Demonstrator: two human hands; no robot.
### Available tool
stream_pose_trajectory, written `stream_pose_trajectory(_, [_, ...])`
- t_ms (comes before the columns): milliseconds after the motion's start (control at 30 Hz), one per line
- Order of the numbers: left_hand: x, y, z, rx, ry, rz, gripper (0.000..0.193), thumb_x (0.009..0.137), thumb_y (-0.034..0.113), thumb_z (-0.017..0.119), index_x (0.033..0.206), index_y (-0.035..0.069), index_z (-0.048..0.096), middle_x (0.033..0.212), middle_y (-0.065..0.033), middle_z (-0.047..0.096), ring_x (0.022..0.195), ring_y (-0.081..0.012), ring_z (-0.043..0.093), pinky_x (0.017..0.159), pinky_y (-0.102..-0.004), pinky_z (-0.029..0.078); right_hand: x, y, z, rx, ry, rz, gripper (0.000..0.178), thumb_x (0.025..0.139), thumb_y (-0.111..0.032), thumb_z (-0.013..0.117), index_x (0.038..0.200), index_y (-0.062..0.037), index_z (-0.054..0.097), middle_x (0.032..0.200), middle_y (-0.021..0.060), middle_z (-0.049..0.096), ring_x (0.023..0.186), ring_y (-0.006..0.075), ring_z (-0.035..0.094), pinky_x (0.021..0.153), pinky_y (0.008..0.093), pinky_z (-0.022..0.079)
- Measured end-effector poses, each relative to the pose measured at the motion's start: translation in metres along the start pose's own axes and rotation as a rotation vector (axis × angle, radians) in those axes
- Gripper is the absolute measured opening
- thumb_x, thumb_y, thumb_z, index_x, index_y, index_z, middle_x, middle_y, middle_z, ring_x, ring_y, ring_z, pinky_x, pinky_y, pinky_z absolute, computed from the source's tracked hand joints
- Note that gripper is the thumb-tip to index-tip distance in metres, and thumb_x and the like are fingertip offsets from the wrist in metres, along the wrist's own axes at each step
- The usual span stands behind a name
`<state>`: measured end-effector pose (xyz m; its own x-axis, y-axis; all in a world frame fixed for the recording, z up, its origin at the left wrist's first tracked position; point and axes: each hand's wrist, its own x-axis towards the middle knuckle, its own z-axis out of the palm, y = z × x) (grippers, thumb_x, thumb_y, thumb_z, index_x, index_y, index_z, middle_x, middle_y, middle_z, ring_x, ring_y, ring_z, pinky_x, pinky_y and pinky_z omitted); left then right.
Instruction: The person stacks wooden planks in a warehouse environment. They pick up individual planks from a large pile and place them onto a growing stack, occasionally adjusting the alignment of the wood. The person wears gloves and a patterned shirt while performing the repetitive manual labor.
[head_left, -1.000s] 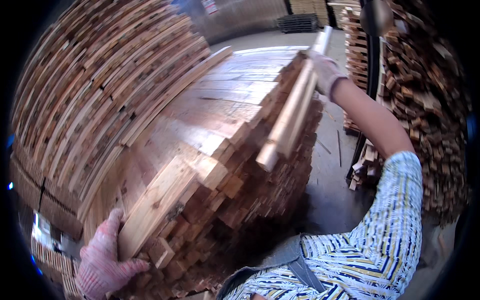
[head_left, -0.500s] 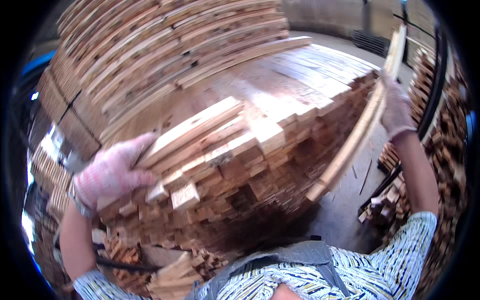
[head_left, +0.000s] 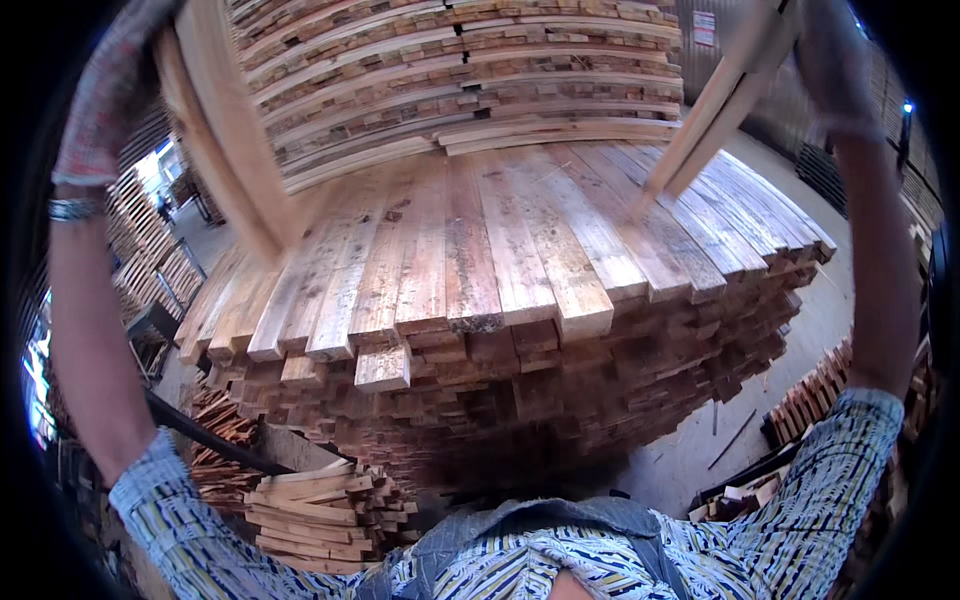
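Observation:
My left hand, in a pale knit glove with reddish marks, is raised at the upper left and closed on wooden planks. Their lower ends slant down over the stack's left part. At the upper right my gloved right hand, smeared by motion, is closed around more wooden planks, which slope down and left over the stack. The upper ends of both bundles are cut off or hidden. Between them lies a broad stack of planks, side by side on top, their uneven ends toward me.
A tall layered lumber pile rises behind the stack. Short wood pieces lie heaped at the lower left beside a dark bar. Concrete floor shows at the right, near more stacked wood.
Both hands have risen. My left hand has lifted planks off the stack, and the planks in my right hand have swung inward over it. My view has turned left.

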<state>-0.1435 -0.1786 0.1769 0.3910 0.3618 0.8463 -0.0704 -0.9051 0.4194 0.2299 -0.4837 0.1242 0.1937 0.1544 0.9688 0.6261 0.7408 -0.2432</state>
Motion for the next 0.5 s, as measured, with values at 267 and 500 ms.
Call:
stream_pose_trajectory(267, [-0.018, -0.044, 0.031, -0.149, -0.132, -0.093, 0.065, 0.088, 0.035, 0.073, 0.139, 0.004, 0.046, 0.117, -0.0061, 0.061, 0.11, -0.0181, 0.061, 0.095, -0.0345, 0.052, -0.024, 0.004, 0.043, -0.221, -0.128, 0.268, 0.044, 0.097, -0.021, 0.058, 0.136, -0.0028, 0.047, 0.111, 0.0115, 0.063, 0.099, 0.0164, 0.06, 0.081, 0.0303, 0.052])
stream_pose_trajectory(500, [-0.012, 0.038, 0.006, 0.055, -0.529, -0.14, 0.058, 0.08, 0.034, 0.081, 0.124, 0.006, 0.055, 0.102, -0.0047, 0.064, 0.09, -0.0157, 0.062, 0.084, -0.0317, 0.055, -0.008, 0.03, -0.092, -0.615, -0.527, 0.638, 0.072, 0.066, -0.019, 0.084, 0.132, -0.0081, 0.057, 0.115, 0.0076, 0.059, 0.101, 0.0149, 0.059, 0.084, 0.029, 0.051])
